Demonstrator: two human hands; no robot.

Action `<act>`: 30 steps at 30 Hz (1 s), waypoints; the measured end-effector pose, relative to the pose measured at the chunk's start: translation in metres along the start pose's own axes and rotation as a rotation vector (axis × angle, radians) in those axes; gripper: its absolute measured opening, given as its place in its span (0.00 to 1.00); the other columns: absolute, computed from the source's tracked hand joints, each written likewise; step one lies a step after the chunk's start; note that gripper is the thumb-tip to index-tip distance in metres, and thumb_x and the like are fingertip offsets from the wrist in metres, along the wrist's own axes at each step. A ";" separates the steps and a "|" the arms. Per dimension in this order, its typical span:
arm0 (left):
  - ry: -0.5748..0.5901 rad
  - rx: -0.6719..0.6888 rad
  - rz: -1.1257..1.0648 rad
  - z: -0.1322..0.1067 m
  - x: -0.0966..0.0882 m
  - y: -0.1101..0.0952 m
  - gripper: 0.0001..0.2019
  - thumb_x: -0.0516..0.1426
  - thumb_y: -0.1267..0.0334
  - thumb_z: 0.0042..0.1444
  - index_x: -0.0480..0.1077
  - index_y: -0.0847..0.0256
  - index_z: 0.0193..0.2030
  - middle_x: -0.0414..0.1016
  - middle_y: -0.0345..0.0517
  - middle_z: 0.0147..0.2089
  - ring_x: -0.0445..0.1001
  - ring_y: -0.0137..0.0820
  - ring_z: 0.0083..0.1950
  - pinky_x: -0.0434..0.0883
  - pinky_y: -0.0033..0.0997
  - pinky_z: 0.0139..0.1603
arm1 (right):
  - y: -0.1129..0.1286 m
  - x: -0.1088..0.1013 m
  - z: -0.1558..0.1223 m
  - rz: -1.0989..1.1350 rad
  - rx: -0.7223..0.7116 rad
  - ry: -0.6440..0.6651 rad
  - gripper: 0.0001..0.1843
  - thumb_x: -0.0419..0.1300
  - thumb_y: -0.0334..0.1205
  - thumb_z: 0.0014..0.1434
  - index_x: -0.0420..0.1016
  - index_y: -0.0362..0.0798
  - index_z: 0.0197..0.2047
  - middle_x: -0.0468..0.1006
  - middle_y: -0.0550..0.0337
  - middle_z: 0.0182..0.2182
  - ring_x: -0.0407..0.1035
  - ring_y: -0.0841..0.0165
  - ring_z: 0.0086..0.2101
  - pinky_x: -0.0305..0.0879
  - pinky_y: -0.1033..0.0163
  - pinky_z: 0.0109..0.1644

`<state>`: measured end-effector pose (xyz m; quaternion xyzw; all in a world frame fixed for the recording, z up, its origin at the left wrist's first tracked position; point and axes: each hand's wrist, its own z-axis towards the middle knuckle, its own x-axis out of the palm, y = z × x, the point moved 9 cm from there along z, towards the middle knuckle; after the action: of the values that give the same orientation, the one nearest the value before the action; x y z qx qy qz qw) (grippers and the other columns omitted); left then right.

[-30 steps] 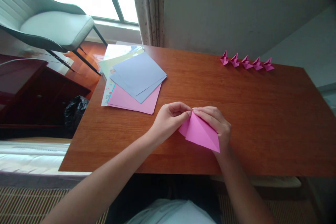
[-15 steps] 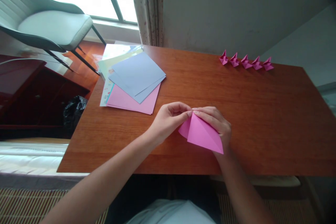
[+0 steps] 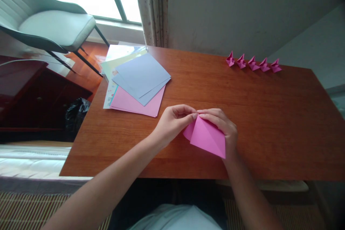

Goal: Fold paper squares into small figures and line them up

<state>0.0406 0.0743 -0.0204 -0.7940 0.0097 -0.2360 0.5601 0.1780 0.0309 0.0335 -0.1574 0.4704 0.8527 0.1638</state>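
Observation:
A folded sheet of pink paper [image 3: 207,136] is held up between my hands above the front part of the table. My left hand [image 3: 176,120] pinches its top corner between thumb and fingers. On the other side, my right hand [image 3: 225,125] grips the same paper, its fingertips meeting the left ones at that corner. Part of the right hand is hidden behind the paper. The paper has creases, and its lower flaps hang apart toward me.
Several small pink folded paper figures [image 3: 253,64] stand in a row at the table's back right. At the left lie light blue sheets [image 3: 142,79] over pink sheets [image 3: 137,102] and clear packets [image 3: 107,95]. A chair [image 3: 56,28] stands beyond the wooden table [image 3: 283,125].
The paper's lower right corner has swung slightly left, closer in against my right hand. Both hands keep nearly the same place and grip.

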 end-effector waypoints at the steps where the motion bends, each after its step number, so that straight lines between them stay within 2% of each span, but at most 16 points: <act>1: 0.001 -0.004 -0.003 0.000 0.000 0.000 0.12 0.70 0.56 0.50 0.80 0.64 0.34 0.80 0.45 0.36 0.74 0.29 0.36 0.68 0.27 0.38 | 0.000 0.000 0.000 0.012 0.009 -0.001 0.15 0.60 0.33 0.67 0.80 0.58 0.53 0.82 0.55 0.49 0.75 0.59 0.49 0.72 0.48 0.53; 30: -0.027 0.008 0.026 -0.001 0.000 -0.001 0.11 0.70 0.58 0.51 0.79 0.64 0.33 0.80 0.46 0.36 0.75 0.30 0.37 0.70 0.28 0.40 | 0.004 0.002 0.002 -0.079 -0.024 0.012 0.13 0.59 0.34 0.68 0.80 0.56 0.51 0.83 0.54 0.46 0.75 0.58 0.47 0.72 0.46 0.51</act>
<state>0.0398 0.0739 -0.0198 -0.7945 0.0116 -0.2181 0.5666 0.1746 0.0307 0.0370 -0.1830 0.4545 0.8502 0.1927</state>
